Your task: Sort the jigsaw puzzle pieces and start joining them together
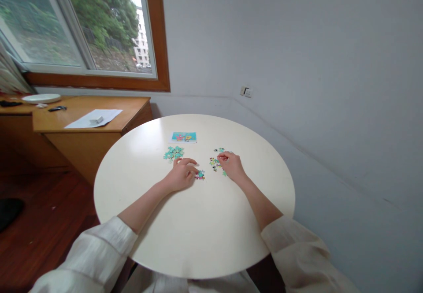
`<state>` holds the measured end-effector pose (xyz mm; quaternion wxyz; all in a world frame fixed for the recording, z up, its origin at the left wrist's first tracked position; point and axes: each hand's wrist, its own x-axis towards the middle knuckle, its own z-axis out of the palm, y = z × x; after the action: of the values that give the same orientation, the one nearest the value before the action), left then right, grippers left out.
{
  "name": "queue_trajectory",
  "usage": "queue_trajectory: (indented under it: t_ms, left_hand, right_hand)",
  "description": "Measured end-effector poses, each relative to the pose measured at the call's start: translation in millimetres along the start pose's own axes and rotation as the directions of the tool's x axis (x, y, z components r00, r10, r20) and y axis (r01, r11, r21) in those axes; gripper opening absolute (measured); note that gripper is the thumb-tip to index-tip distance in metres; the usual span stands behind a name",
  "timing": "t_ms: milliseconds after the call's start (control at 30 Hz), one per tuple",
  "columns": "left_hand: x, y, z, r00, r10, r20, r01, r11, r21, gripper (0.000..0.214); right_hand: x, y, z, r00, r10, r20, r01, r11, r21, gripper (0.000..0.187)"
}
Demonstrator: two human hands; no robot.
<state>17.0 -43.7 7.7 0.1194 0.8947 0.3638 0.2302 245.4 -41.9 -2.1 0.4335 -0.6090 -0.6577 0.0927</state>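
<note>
A small, flat cluster of multicoloured jigsaw pieces (200,175) lies near the middle of a round, glossy white bench (205,240), between the two hands. The left hand (183,174) is partly extended, fingers apart and loosely curved, fingertips at the cluster's left edge; no piece is visible in its grasp. The right hand (230,165) has thumb and fingers drawn together beside loose yellow, green and black jigsaw pieces (213,161); whether it grips one cannot be told. Beyond the left hand lies a pile of teal jigsaw pieces (173,153). Behind the pile is a rectangular, turquoise picture card (184,137). A brown-framed sliding window (163,55) is at upper left
</note>
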Motion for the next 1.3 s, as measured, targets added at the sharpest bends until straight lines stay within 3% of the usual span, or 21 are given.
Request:
queue_trajectory:
  t_ms: [100, 400, 567, 733, 833, 1000, 1167, 1300]
  left_hand:
    - [0, 2, -1.0, 0.999, 0.012, 0.041, -0.012, 1.000, 0.010, 0.033]
    - [0, -3, 1.8, 0.999, -0.053, 0.011, 0.053, 0.999, -0.003, 0.035]
    - [0, -6, 1.2, 0.997, -0.032, -0.071, 0.033, 0.999, 0.017, 0.040]
    - [-1, -11, 5.7, 0.998, -0.022, -0.067, 0.024, 0.999, 0.039, 0.038]
    - [-1, -12, 7.5, 0.997, -0.015, -0.081, 0.019, 0.999, 0.042, 0.035]
    - [0, -14, 7.1, 0.987, -0.030, -0.160, 0.037, 0.999, 0.040, 0.038]
    - [-1, -11, 7.4, 0.997, -0.031, -0.068, 0.035, 0.997, 0.069, 0.036]
    - [-2, -10, 7.1, 0.996, -0.034, -0.077, 0.041, 0.995, 0.087, 0.036]
  right_hand:
    - [0, -1, 0, 1.000, 0.008, -0.002, -0.008, 1.000, -0.004, 0.013]
    - [1, -3, -3, 1.000, 0.017, -0.012, -0.017, 1.000, -0.018, 0.013]
    - [2, -1, -4, 1.000, 0.022, -0.022, -0.023, 0.999, -0.024, 0.013]
    - [6, 5, -15, 0.997, 0.008, -0.080, -0.014, 0.997, -0.074, 0.014]
    - [9, 11, -23, 0.992, 0.069, -0.102, -0.078, 0.993, -0.088, 0.013]
    - [11, 19, -31, 0.983, 0.178, -0.047, -0.182, 0.976, -0.119, 0.019]
    - [10, 21, -33, 0.978, 0.209, -0.029, -0.211, 0.967, -0.143, 0.026]
    - [10, 22, -31, 0.979, 0.202, 0.015, -0.198, 0.969, -0.151, 0.023]
